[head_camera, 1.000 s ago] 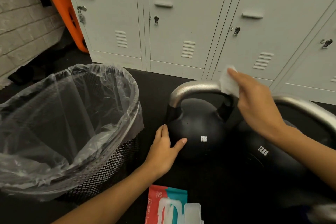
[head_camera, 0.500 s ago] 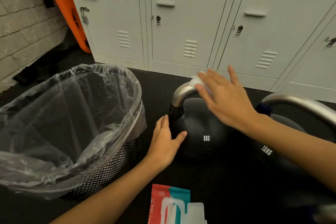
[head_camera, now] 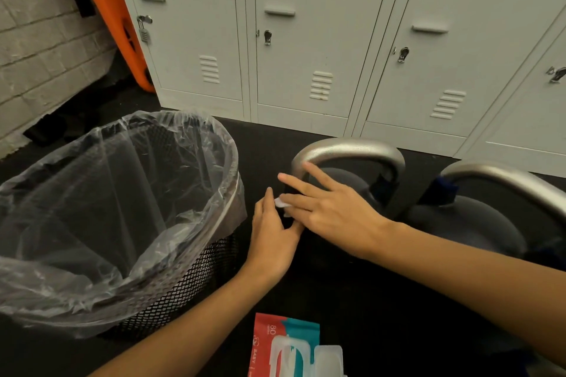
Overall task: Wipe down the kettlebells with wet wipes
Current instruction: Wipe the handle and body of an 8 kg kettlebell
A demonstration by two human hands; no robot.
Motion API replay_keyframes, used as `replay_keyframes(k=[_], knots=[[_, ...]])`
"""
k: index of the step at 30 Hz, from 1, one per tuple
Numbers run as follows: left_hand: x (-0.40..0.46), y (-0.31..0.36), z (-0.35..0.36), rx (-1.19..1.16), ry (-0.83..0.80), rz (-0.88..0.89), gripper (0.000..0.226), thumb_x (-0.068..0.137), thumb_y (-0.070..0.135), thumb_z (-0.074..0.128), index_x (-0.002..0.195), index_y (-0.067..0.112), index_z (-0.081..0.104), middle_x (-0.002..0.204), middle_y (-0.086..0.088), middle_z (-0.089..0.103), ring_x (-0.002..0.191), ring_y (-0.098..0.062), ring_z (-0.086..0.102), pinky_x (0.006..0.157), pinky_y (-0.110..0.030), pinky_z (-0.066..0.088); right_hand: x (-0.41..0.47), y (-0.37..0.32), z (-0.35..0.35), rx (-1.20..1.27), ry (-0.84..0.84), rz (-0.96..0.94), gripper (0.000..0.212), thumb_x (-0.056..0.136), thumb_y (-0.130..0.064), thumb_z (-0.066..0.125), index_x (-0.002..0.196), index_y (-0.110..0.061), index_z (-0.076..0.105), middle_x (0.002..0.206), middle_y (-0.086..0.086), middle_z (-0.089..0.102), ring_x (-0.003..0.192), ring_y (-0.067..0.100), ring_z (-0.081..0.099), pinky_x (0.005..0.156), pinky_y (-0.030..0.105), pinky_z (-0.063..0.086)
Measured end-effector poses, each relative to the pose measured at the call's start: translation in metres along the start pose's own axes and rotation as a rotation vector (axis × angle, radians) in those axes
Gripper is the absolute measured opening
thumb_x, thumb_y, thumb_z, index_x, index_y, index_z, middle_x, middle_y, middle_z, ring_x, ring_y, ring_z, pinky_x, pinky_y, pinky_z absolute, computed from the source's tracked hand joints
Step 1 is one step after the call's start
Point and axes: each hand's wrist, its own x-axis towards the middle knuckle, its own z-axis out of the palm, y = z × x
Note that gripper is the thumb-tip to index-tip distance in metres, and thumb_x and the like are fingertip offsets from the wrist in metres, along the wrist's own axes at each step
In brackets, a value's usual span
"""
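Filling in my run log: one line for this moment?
right hand: presses wipe on kettlebell | left hand: steadies it | bin: beside

Two bare forearms are seen from above. No sleeve is seen on either arm up to the frame's edge. The left hand (head_camera: 271, 242) and the right hand (head_camera: 333, 211) are ungloved, with short, unpainted nails.
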Motion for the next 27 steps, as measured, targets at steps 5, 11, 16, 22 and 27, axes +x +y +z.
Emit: replay_keyframes(k=[5,11,16,22,27], knots=[[0.001,0.002,0.004,-0.005,0.018,0.021,0.082,0.086,0.028,0.069,0.151,0.017,0.02,0.148,0.0,0.031,0.137,-0.015,0.033,0.113,-0.035,0.031,-0.028,0.03,-0.013,0.227,0.325,0.169,0.031,0.09,-0.011,0.052,0.114,-0.008,0.071,0.125,0.009,0.066,0.11,0.028,0.058,0.093,0.038,0.042],[0.0,0.004,0.005,-0.014,0.0,0.031,0.077,0.087,0.029,0.068,0.15,0.021,0.024,0.146,0.003,0.032,0.136,-0.013,0.032,0.114,-0.036,0.031,-0.021,0.048,-0.003,0.072,0.391,0.235,0.037,0.079,-0.005,0.063,0.114,-0.014,0.071,0.119,0.007,0.056,0.096,0.026,0.042,0.077,0.039,0.036],[-0.005,0.0,0.001,0.0,0.02,0.046,0.07,0.086,0.024,0.068,0.146,0.02,0.032,0.139,0.003,0.038,0.13,-0.01,0.037,0.104,-0.021,0.032,0.011,0.021,0.015,-0.044,0.28,0.092,0.031,0.086,-0.016,0.051,0.107,-0.019,0.074,0.112,-0.003,0.067,0.095,0.019,0.052,0.079,0.033,0.032],[-0.008,-0.006,-0.003,0.031,0.017,-0.003,0.075,0.086,0.019,0.066,0.149,0.016,0.025,0.147,-0.002,0.032,0.135,-0.015,0.035,0.111,-0.031,0.033,0.004,-0.003,0.027,-0.01,0.03,-0.045,0.023,0.082,-0.025,0.056,0.094,-0.026,0.075,0.101,-0.008,0.065,0.09,0.014,0.057,0.077,0.031,0.028],[-0.014,0.005,-0.009,0.009,0.024,0.07,0.071,0.087,0.012,0.062,0.148,0.02,0.027,0.146,0.001,0.031,0.132,-0.012,0.037,0.11,-0.034,0.036,-0.007,0.013,0.006,0.209,0.164,0.086,0.026,0.09,-0.026,0.048,0.097,-0.022,0.073,0.096,-0.001,0.065,0.084,0.021,0.053,0.072,0.034,0.033]])
